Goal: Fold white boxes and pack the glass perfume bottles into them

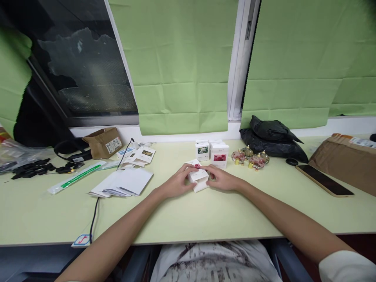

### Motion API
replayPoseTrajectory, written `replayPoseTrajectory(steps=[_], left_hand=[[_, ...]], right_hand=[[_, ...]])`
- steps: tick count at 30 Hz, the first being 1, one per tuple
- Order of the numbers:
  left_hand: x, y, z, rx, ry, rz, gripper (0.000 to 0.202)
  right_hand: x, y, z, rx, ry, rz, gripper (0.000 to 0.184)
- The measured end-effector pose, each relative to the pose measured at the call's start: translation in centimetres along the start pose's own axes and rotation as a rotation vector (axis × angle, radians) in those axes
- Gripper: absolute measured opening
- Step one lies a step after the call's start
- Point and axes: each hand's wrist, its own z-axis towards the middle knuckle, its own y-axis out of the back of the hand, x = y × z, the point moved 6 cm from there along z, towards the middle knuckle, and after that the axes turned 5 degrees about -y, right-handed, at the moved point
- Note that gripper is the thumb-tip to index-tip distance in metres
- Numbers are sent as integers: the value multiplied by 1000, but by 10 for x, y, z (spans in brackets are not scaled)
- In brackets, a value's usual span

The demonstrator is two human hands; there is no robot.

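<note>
A: Locate the item and report the fingers.

B: The white carton (197,176) lies between the fingertips of both hands, open end towards the wearer. The left hand (179,182) pinches its left side, thumb nearest the wearer; the right hand (221,178) pinches the right side between thumb and index finger. Whether the other right fingers touch it, I cannot tell.

A: Expected handling?

B: Judged light: thin card, stiff along the folds, yielding mid-panel, easily creased. The surface looks smooth (contents, if any, not visible), so slight slipping is possible.

A: Recommended hold?

B: Side walls, close to the folds, with light pressure; keep the thumbs off the loose flap between them. Note the standing cartons (219,150) just beyond the right fingertips.
</note>
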Motion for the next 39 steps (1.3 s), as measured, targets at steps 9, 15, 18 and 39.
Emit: replayPoseTrajectory(steps=[9, 15, 18, 39], left_hand=[[-3, -2, 2, -13, -63, 25, 54], [-3, -2, 2, -20, -68, 27, 54], [-4, -2, 2, -21, -61, 14, 56], [-2, -1, 2, 10, -85, -102, 69]], right_hand=[[-2, -1, 4, -107, 0, -45, 63], [2, -7, 4, -132, -7, -91, 51], [3, -9, 5, -127, 0, -93, 52], [7, -2, -1, 53, -11, 127, 71]])
